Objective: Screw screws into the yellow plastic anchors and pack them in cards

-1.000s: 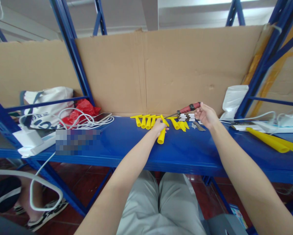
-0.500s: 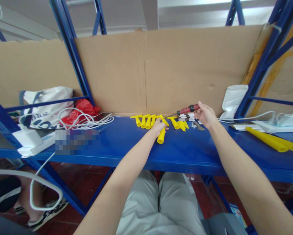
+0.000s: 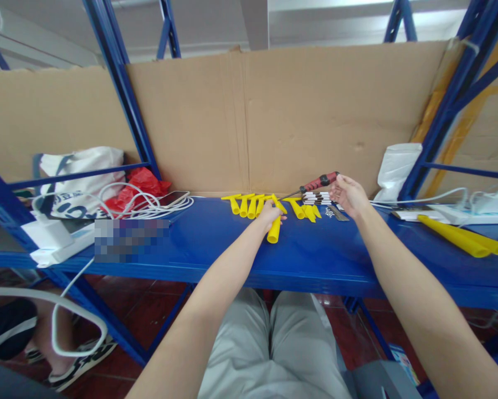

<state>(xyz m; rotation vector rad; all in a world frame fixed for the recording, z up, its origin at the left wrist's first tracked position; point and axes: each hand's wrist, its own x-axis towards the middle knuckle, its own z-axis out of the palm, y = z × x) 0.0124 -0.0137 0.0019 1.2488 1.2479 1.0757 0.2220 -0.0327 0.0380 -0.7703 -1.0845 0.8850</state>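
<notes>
My left hand (image 3: 269, 214) is closed around a yellow tapered plastic tube (image 3: 274, 231), its round open end toward me. My right hand (image 3: 349, 194) grips the handle end of a red and black screwdriver (image 3: 319, 182). The screwdriver's shaft slants down left, and its tip is at the upper part of the held tube. Several more yellow tubes (image 3: 252, 207) stand in a row left of my left hand. To its right lie another yellow tube (image 3: 297, 209), small yellow pieces (image 3: 312, 213), a stack of white and dark sticks (image 3: 316, 197) and tiny metal parts (image 3: 329, 211).
Blue metal shelf (image 3: 215, 244) with a cardboard sheet (image 3: 315, 111) behind. At left are a white cable coil (image 3: 165, 206), red plastic bag (image 3: 143, 185), cloth bag (image 3: 82, 183) and power strip (image 3: 66, 249). Two long yellow cones (image 3: 456, 237) lie at right. A person's leg (image 3: 57, 338) shows lower left.
The screwdriver handle has shifted or turned slightly in my right hand, whose fingers have moved a little. My left hand and the yellow tube have stayed in place.
</notes>
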